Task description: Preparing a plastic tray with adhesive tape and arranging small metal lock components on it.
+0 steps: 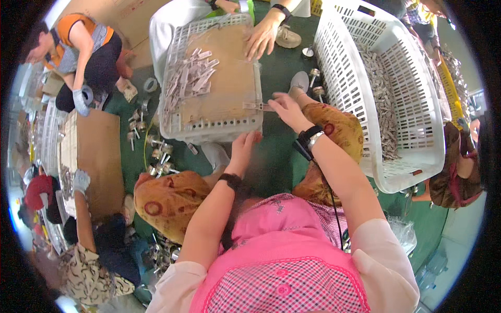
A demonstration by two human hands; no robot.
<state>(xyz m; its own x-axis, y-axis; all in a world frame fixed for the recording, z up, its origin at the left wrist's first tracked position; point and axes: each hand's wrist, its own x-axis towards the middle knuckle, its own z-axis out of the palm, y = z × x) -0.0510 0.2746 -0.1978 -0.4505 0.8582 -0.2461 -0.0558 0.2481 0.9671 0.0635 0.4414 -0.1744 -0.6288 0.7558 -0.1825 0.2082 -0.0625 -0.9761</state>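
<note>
An upturned pale plastic crate stands before me, topped by a brown cardboard sheet. Small silvery-white flat pieces lie heaped on its left half. At the crate's near right corner, my right hand pinches the end of a small clear flat strip that reaches over the cardboard. My left hand is just below the crate's near edge, fingers stretched out, with nothing visible in it. Across from me, another person's hand rests on the cardboard's far right edge.
A large white basket on the right holds many small flat pieces. Metal round-headed parts lie on the green floor left of the crate. Co-workers sit on the left beside a cardboard-sided work surface; one holds a tape roll.
</note>
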